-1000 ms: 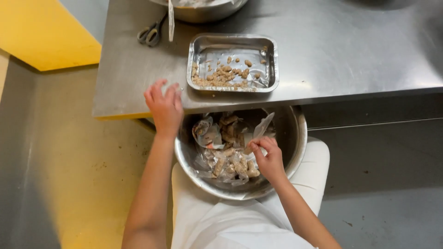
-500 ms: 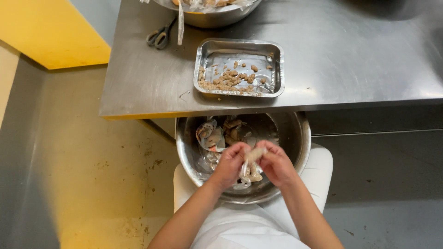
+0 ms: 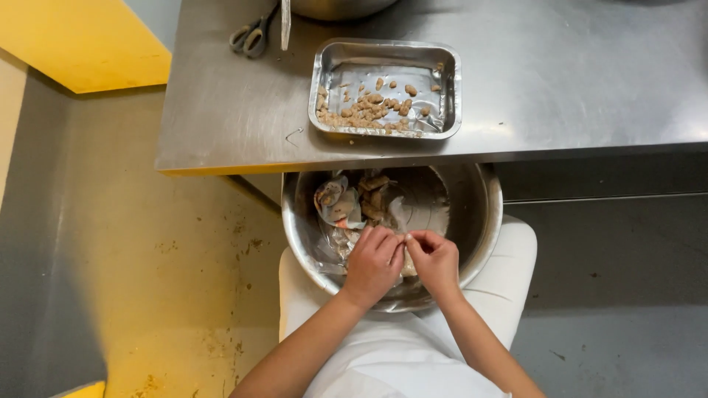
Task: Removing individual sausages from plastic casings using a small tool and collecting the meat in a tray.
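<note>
A big round steel bowl (image 3: 487, 214) rests on my lap, partly under the table edge. Inside lie shells and scraps (image 3: 352, 203) of seafood. My left hand (image 3: 373, 264) and my right hand (image 3: 435, 259) meet over the bowl's near side, fingertips pinched together on a small piece that they mostly hide. On the steel table (image 3: 575, 81) above, a rectangular metal tray (image 3: 346, 66) holds several small brownish peeled pieces (image 3: 372, 107).
Scissors (image 3: 251, 35) lie on the table at the tray's upper left, beside a flat utensil handle (image 3: 285, 22). The rim of another steel bowl (image 3: 339, 7) shows at the top edge. Stained yellow floor (image 3: 147, 280) lies to my left, grey floor to my right.
My left hand came off the table edge down into the bowl and joined the right hand on a piece. Both hands then shifted slightly toward the bowl's near side.
</note>
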